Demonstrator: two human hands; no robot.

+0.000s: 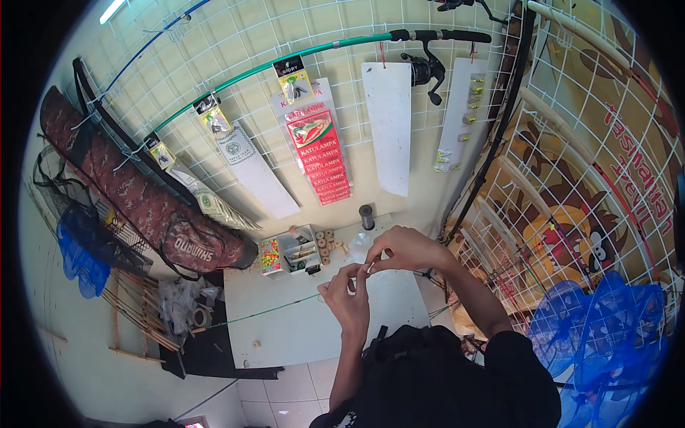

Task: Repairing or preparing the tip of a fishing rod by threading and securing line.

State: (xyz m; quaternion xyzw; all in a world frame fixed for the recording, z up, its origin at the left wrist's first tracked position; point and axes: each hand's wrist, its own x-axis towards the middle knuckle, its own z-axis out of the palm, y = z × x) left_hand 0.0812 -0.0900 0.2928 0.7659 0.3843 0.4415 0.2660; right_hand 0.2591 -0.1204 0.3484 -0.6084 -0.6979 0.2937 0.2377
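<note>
Meeting at the fingertips: bare left hand [347, 303] and bare right hand [405, 250] over a flat white table [285, 339]

Out at the far left, a bunched blue mesh net [83, 250] hangs beside a long reddish camouflage fabric bag [139, 182], slanting down the wall. Below it, crumpled clear plastic packaging [182, 299] lies near a round roll of tape [202, 317].

Onto the table now, where a thin green rod-like length [267, 311] runs across toward the left hand; whether it connects with anything there, I cannot tell. At the back edge sits an open grey plastic box with compartments [300, 251], bright little pieces crowding its left side, and just beside it stand stacked tan rings [325, 246].

Here's the action! The left hand curls, thumb and forefinger rounding in toward the other hand; whether they are clamped on anything, I cannot tell. Right between the two hands, a tiny pale piece [369, 268], too small to identify, and the right hand has thumb and forefinger pinched together on it! Behind them stands a small dark cylinder [367, 217].

Across to the right, a white wire grid [564, 68] carries long rods, and a heap of sheer blue netting [606, 335] fills the lower corner.
</note>
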